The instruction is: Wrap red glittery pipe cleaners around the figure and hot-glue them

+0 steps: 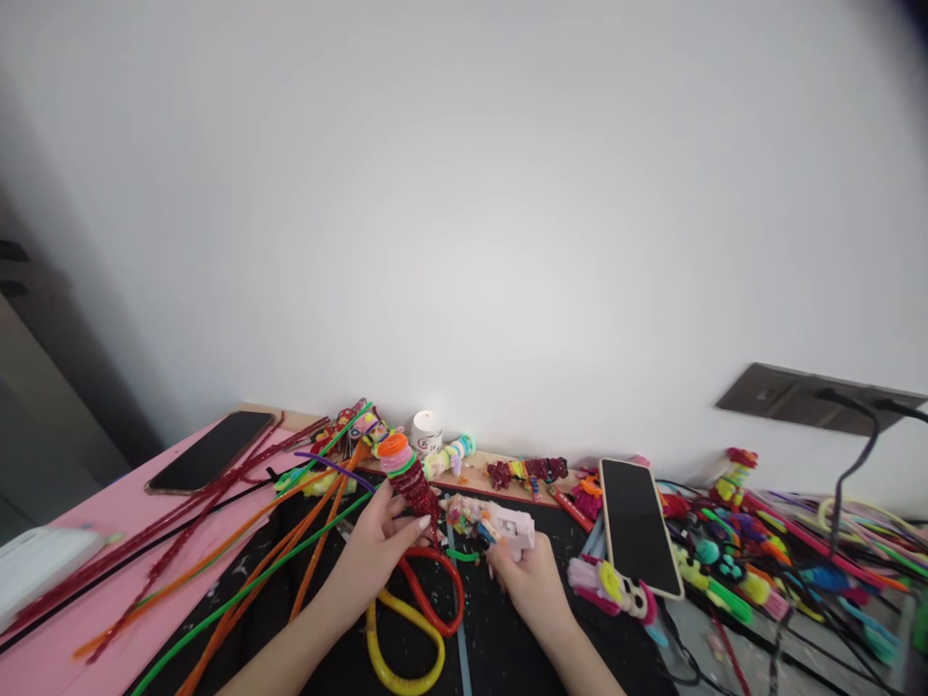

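Observation:
My left hand (381,536) is closed around a pipe-cleaner figure (415,483) with a glittery dark red body, a green band and a pink and orange top. The figure leans up and to the left. In my right hand (518,570) is a pale glue gun (513,525) with colourful bits stuck over its front, which points left toward the figure's lower end. A short green piece (462,556) lies between the hands. Just below sit a red loop (455,599) and a yellow loop (406,684), which look like scissor handles; their other end is hidden.
Long orange, green and red pipe cleaners (239,590) spread across the pink sheet (174,580) on the left, beside a dark phone (210,451). A paper cup (426,431) stands by the wall. Another phone (638,522) and many pipe-cleaner pieces (768,570) lie right.

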Motion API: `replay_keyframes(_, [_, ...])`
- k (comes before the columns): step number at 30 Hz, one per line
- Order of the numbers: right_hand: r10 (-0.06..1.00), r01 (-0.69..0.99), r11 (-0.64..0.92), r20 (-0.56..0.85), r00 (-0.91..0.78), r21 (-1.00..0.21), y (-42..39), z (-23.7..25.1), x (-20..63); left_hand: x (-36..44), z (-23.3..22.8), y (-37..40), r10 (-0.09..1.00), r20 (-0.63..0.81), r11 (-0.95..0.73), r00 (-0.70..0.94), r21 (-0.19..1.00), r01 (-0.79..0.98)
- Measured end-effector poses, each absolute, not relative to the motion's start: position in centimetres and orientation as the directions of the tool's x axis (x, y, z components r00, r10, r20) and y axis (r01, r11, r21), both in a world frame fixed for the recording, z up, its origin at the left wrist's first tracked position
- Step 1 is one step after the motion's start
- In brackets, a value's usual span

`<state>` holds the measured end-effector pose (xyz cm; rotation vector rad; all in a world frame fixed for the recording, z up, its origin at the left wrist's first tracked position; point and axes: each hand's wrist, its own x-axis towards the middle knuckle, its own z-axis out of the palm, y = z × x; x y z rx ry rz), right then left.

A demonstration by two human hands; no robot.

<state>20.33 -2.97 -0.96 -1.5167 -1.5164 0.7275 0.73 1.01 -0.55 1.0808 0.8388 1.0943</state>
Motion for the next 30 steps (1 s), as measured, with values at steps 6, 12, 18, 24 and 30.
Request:
replay_keyframes(6, [0.977, 0.495, 0.115, 0.187, 0.098, -0.861, -2.92, -0.97, 20.32, 0.7, -0.65, 0.96, 0.96, -0.016, 0.096, 0.278, 0.956, -0.276])
replay_keyframes(12, [0.971, 0.49, 0.135, 0.214, 0.109, -0.861, -2.92, -1.01, 20.27, 0.77, -0.54, 1.0, 0.955, -0.016, 0.103, 0.296, 0.954, -0.281])
replay_keyframes(18, [0.966, 0.474, 0.161, 0.236, 0.104, -0.866, -2.87, -1.05, 20.33, 0.74, -0.45, 0.97, 0.956, -0.017, 0.104, 0.294, 0.954, -0.282])
replay_keyframes(24, [0.974, 0.473, 0.153, 0.213, 0.075, -0.868, -2.98, -0.91, 20.38, 0.74, -0.12, 0.91, 0.968, -0.025, 0.097, 0.248, 0.955, -0.281])
replay_keyframes(30, [0.976, 0.482, 0.178, 0.218, 0.026, -0.858, -3.16, -0.94, 20.44, 0.74, 0.05, 0.92, 0.974, -0.029, 0.09, 0.223, 0.96, -0.266])
